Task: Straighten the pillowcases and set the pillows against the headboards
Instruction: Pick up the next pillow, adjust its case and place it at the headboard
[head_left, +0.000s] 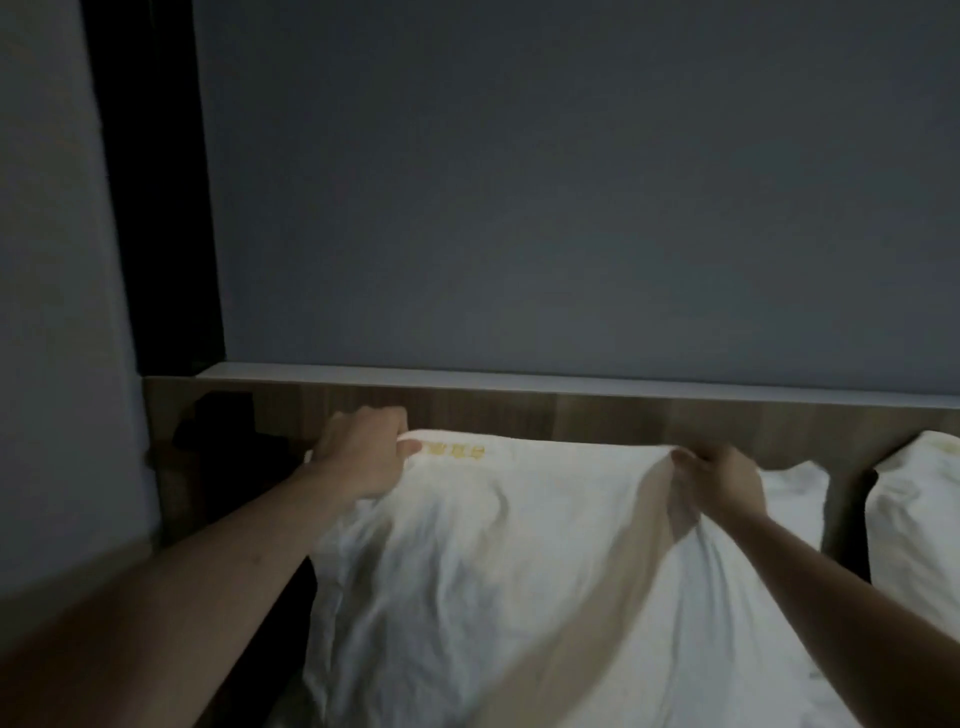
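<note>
A white pillow (519, 545) in a creased pillowcase with a small yellow embroidered mark lies on the bed, its far edge against the wooden headboard (571, 415). My left hand (363, 452) pinches the pillow's top left corner. Further right along the top edge, my right hand (722, 478) grips a bunch of the pillowcase fabric. A second white pillow (919, 499) leans on the headboard at the far right, partly cut off by the frame edge.
A pale ledge (519, 379) runs along the top of the headboard below a grey wall. A dark gap (234, 457) lies left of the bed, next to a light side wall. Another dark gap separates the two pillows.
</note>
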